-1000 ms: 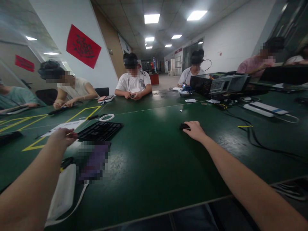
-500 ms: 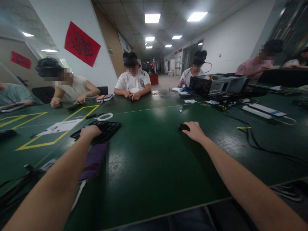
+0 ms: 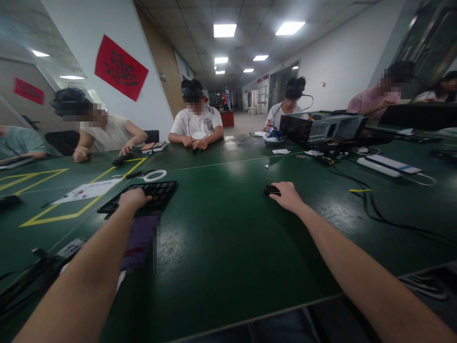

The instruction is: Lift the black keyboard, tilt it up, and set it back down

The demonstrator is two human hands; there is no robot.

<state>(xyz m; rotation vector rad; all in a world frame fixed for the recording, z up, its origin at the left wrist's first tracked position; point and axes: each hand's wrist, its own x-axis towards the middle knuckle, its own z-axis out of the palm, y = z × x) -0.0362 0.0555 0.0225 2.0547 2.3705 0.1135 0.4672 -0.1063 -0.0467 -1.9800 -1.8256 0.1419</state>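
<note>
My left hand [image 3: 133,197] rests palm down on the near edge of a black keyboard [image 3: 143,196] on the green table [image 3: 228,228]; its fingers lie flat over the keys. My right hand [image 3: 287,195] covers a small black mouse [image 3: 272,190], with the fingers curved over its back. A purple blurred flat thing [image 3: 142,238] lies just in front of the keyboard, under my left forearm.
A white cable ring [image 3: 154,175] and a printed sheet [image 3: 87,190] lie beyond the keyboard, inside yellow tape lines [image 3: 60,216]. Black cables [image 3: 374,209] and a white power strip [image 3: 383,164] run at right. An open computer case [image 3: 321,128] stands behind. Several seated people work around the table.
My left hand has moved right from beside the keyboard onto its near edge, then stayed there. The right hand has kept still on the mouse. The view has shifted slightly.
</note>
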